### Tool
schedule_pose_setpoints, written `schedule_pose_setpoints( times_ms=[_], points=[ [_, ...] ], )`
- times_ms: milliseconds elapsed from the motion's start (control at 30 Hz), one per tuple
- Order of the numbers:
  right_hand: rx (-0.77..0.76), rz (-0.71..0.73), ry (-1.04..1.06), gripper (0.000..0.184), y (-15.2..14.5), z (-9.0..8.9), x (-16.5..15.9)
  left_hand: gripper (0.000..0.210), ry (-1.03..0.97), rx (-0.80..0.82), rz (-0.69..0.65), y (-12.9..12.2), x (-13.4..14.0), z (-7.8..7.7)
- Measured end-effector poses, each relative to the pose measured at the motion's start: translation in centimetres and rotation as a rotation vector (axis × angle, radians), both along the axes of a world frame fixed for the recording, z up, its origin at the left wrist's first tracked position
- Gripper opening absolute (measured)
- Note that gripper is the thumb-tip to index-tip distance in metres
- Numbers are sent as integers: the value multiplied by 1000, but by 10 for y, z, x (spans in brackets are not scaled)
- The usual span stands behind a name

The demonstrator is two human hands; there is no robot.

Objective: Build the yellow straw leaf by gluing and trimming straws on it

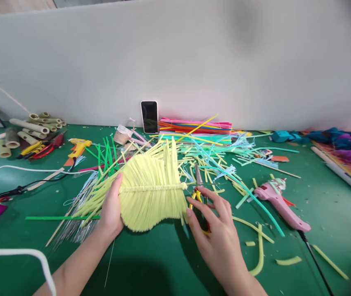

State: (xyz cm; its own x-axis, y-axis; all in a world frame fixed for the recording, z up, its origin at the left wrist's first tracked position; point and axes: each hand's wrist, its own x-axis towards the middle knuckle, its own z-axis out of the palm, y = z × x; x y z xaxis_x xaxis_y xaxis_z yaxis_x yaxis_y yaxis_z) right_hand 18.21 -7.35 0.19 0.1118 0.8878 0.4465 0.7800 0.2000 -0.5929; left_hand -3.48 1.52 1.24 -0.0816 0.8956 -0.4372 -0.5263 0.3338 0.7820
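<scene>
A pale yellow-green leaf shape (151, 189) made of pipe cleaners, with a raised rib along its middle, hangs above the table. My left hand (112, 207) grips its left end, thumb on top. By the leaf's right edge is my right hand (215, 226), fingers stretched and slightly apart, thumb and index tips close to the strands. Whether they touch the edge I cannot tell. Beneath those fingers lie pliers (198, 195) with yellow and red handles, partly hidden by the hand.
Loose pipe cleaners (194, 139) and cut pieces are strewn behind the leaf. A pink glue gun (282, 203) lies at right, a yellow glue gun (78, 149) at left. A phone (149, 116) leans on the white wall. Bamboo tubes (36, 129) lie at far left.
</scene>
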Motion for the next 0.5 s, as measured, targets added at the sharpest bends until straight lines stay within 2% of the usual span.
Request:
schedule_pose_setpoints(
  times_ms=[233, 400, 500],
  points=[
    [-120, 22, -68, 34, 1, -8, -3, 57, 16, 84, 13, -3, -1, -4],
    [-104, 10, -25, 25, 1, -6, -4, 63, -3, 36, 12, -3, 1, 1],
    [-159, 44, 39, 22, -1, -2, -7, 63, -19, 41, 16, -3, 3, 4]
  ],
)
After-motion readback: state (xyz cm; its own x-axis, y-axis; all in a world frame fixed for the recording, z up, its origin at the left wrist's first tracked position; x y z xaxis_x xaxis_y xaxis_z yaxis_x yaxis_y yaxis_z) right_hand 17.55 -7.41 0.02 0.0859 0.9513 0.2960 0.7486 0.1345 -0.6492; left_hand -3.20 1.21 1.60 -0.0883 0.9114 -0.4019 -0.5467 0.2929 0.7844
